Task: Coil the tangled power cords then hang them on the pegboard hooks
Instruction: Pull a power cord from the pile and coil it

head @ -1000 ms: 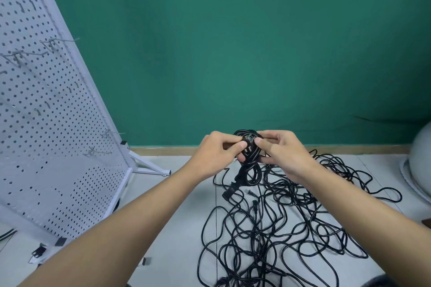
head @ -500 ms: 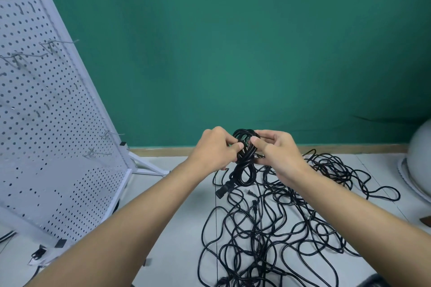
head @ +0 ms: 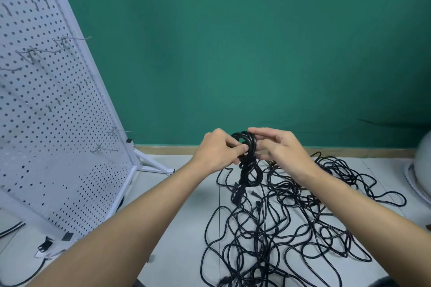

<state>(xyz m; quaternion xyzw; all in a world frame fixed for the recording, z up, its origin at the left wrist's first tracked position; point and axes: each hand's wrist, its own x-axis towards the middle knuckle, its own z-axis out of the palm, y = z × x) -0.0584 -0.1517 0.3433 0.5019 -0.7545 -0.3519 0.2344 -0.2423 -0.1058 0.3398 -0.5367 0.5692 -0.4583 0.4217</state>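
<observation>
A small coiled black cord (head: 249, 165) hangs in front of me, a plug dangling from its lower end. My left hand (head: 215, 151) grips the coil at its waist with curled fingers and thumb. My right hand (head: 281, 149) is on the coil's right side, its fingers fairly straight and spread, with the index finger lying over the top loop. Below lies the tangled pile of black power cords (head: 291, 207) on the pale floor. The white pegboard (head: 46, 123) leans at the left with bare wire hooks (head: 70, 39).
The pegboard's white stand foot (head: 155, 166) juts onto the floor near the green wall. A white rounded object (head: 423, 170) sits at the right edge. A few black cable ends (head: 44, 246) lie by the pegboard's base.
The coil has been drawn tighter at its middle and its plug now hangs lower. My right hand's fingers have loosened from a pinch to a spread touch. The view shifted slightly.
</observation>
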